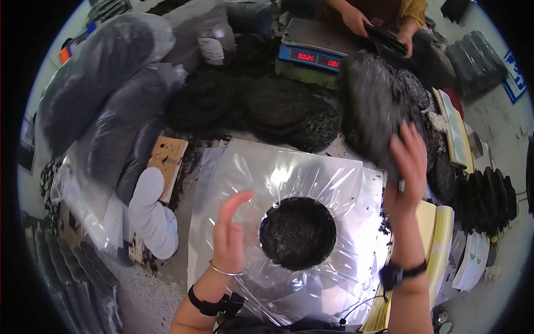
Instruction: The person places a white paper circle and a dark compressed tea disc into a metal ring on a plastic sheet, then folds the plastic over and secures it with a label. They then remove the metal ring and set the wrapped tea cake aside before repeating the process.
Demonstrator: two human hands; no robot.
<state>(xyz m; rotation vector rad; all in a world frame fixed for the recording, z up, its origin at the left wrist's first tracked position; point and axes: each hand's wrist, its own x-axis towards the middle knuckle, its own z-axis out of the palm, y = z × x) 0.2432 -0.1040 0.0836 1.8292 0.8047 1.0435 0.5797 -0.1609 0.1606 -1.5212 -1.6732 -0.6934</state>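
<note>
On the clear plastic sheets in front of me lies a small round dark piece that looks like dried seaweed. My left hand hovers left of it, fingers curved and apart, holding nothing. At upper right, my right hand has its fingers stretched out along the lower edge of a large dark seaweed disc. That disc is smeared by motion. Fingers and disc overlap in view, but no closed grip shows.
Broad dark seaweed discs lie beyond the plastic. A blue scale stands behind, near another person's hands holding dark sheets. White round papers and bagged discs are left; a yellow-edged book lies right.
</note>
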